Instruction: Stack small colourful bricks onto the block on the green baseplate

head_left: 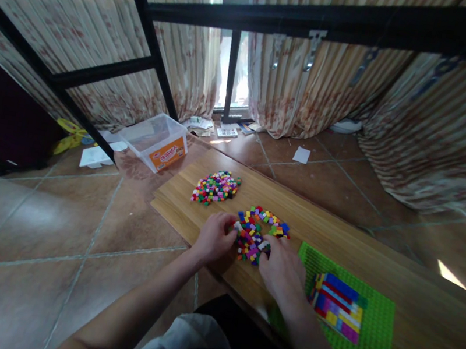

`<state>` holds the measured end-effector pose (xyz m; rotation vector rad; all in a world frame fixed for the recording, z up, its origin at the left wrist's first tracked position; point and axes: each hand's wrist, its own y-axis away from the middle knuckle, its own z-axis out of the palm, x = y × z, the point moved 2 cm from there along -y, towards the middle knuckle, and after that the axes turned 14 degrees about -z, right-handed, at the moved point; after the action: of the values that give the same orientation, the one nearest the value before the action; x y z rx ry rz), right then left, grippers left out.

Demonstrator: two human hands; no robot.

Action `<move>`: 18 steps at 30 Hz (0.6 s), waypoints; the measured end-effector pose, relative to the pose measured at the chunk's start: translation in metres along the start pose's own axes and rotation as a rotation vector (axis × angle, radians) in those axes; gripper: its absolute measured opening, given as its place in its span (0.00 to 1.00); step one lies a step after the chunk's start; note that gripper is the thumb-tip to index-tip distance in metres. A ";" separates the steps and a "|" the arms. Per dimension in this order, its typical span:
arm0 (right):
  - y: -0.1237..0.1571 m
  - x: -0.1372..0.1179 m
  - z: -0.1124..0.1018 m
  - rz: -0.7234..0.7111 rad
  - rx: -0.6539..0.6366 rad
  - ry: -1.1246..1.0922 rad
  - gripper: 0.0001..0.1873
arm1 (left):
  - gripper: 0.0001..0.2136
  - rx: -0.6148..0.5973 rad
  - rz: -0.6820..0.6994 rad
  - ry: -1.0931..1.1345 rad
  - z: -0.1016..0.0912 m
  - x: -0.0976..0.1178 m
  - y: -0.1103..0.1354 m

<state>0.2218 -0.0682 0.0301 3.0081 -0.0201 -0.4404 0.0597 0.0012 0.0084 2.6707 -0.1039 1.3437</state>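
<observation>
My left hand (217,238) rests at the left edge of a loose pile of small coloured toy bricks (257,225). Its fingers are curled with the thumb close to them, and what they hold, if anything, is too small to make out. On the pile's right side, my right hand (283,268) has thumb and forefinger closed around a small white brick (264,245). Right of that hand lies a green studded baseplate (374,315), partly hidden by my right forearm. A multicoloured block of joined bricks (338,306) stands on it.
A second brick pile (217,187) lies farther back on the wooden table (178,186). On the tiled floor beyond the left end is a clear plastic box (154,138) with an orange label. A black metal frame (153,61) stands before the curtains (273,86).
</observation>
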 end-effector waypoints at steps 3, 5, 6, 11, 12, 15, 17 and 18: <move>-0.002 -0.005 0.002 -0.016 0.029 0.017 0.17 | 0.17 -0.015 0.139 -0.276 0.001 0.006 -0.003; -0.003 -0.006 0.004 -0.034 0.057 0.026 0.15 | 0.17 -0.008 0.165 -0.360 0.003 0.009 -0.002; -0.003 -0.006 0.004 -0.044 0.069 0.027 0.14 | 0.18 -0.007 0.169 -0.394 0.004 0.011 -0.002; -0.004 -0.003 0.005 -0.067 0.107 0.009 0.09 | 0.13 0.014 0.161 -0.522 0.008 0.013 -0.005; -0.004 -0.003 0.005 -0.067 0.122 -0.001 0.09 | 0.11 0.020 0.165 -0.528 0.008 0.013 -0.006; -0.004 -0.001 0.007 -0.058 0.171 -0.025 0.08 | 0.07 0.037 0.179 -0.529 0.009 0.011 -0.008; -0.004 0.000 0.010 -0.055 0.194 -0.028 0.09 | 0.06 0.051 0.186 -0.535 0.009 0.011 -0.008; -0.005 0.001 0.011 -0.054 0.200 -0.028 0.09 | 0.06 0.058 0.187 -0.540 0.010 0.011 -0.008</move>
<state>0.2195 -0.0646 0.0186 3.2046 0.0158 -0.5142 0.0753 0.0078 0.0108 3.0617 -0.3854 0.6311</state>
